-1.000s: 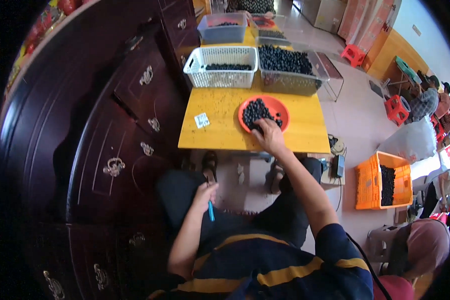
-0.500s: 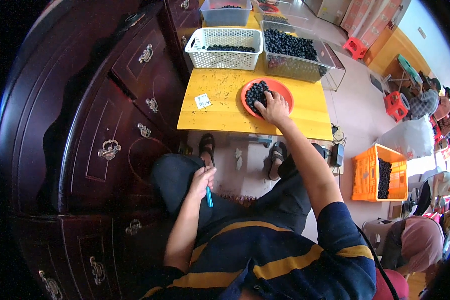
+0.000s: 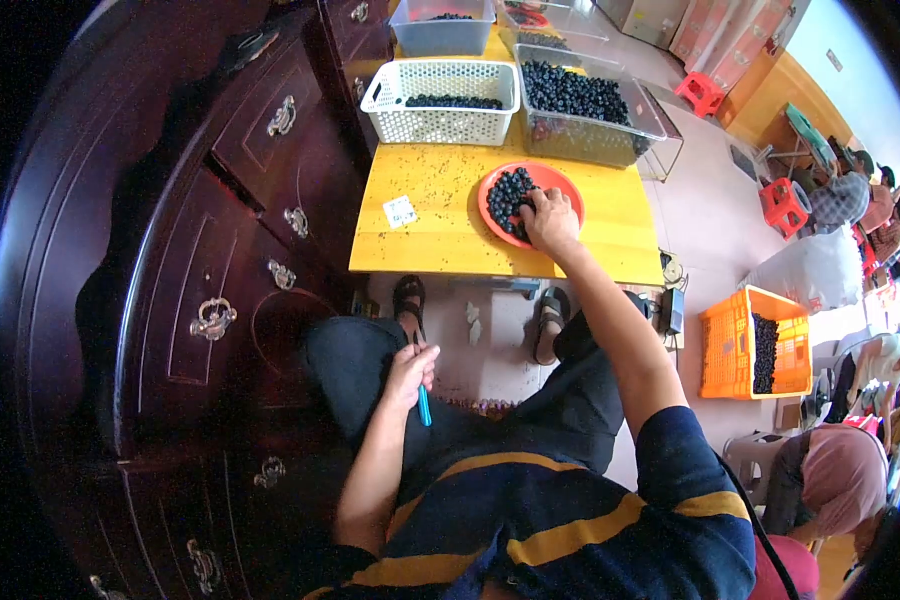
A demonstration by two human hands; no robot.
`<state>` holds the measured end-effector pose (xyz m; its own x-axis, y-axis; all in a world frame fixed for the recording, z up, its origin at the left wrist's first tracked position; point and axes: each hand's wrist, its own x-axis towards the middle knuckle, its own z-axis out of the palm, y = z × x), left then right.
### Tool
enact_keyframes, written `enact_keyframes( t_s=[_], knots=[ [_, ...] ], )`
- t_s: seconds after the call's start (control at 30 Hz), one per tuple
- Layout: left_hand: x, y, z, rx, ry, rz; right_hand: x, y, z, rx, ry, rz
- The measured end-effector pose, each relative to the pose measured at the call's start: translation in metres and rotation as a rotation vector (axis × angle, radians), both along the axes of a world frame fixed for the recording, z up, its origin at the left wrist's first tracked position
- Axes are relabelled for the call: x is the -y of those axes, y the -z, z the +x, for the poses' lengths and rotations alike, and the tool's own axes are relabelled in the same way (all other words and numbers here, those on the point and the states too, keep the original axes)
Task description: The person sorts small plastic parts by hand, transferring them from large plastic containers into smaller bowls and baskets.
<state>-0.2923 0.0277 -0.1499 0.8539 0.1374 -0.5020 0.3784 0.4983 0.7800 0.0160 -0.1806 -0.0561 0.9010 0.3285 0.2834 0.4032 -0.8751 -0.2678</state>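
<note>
My right hand [image 3: 552,220] reaches into a red-orange plate [image 3: 577,203] on the yellow table. Its fingers curl down onto small dark round berry-like balls [image 3: 507,197] heaped on the plate's left side; its fingertips are partly hidden. Low above my lap, beside the left knee, my left hand [image 3: 410,373] is closed round a slim tool with a turquoise handle [image 3: 424,407]. The handle sticks out below the fist, and a thin dark end shows above it. What kind of tool it is I cannot tell.
Behind the plate stand a white perforated basket [image 3: 448,125] and a clear bin [image 3: 582,145], both holding dark balls. A small white card [image 3: 399,211] lies on the table [image 3: 430,250]. Dark wooden drawers [image 3: 210,320] rise at left. An orange crate [image 3: 725,350] and several people are at right.
My left hand has shifted slightly, and the tool's thin dark end now shows above the fist. Still at the plate, my right hand has curled its fingers more. The whole view has shifted a little.
</note>
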Motion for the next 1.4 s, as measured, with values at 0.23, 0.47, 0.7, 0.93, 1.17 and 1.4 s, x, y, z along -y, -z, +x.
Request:
enact_keyframes(
  t_s=[0.23, 0.47, 0.7, 0.93, 1.17, 1.4],
  knots=[
    [0.003, -0.001, -0.001, -0.011, 0.011, 0.038, 0.001, -0.003, 0.002, 0.021, -0.039, 0.015],
    [0.002, -0.002, -0.001, -0.021, 0.01, 0.017, -0.002, -0.015, 0.007, -0.134, -0.022, 0.06],
    [0.001, 0.0, -0.001, -0.011, -0.001, -0.019, -0.003, -0.019, 0.018, -0.111, -0.081, 0.039],
    [0.006, 0.001, -0.004, 0.003, 0.011, -0.037, 0.002, -0.023, 0.019, -0.09, -0.123, 0.009],
    [0.007, -0.004, -0.006, 0.006, 0.035, 0.009, 0.0, -0.026, 0.018, -0.065, -0.108, 0.029],
    [0.003, 0.0, 0.001, 0.006, -0.006, -0.007, -0.004, -0.03, 0.02, -0.042, -0.106, 0.056]
  ],
)
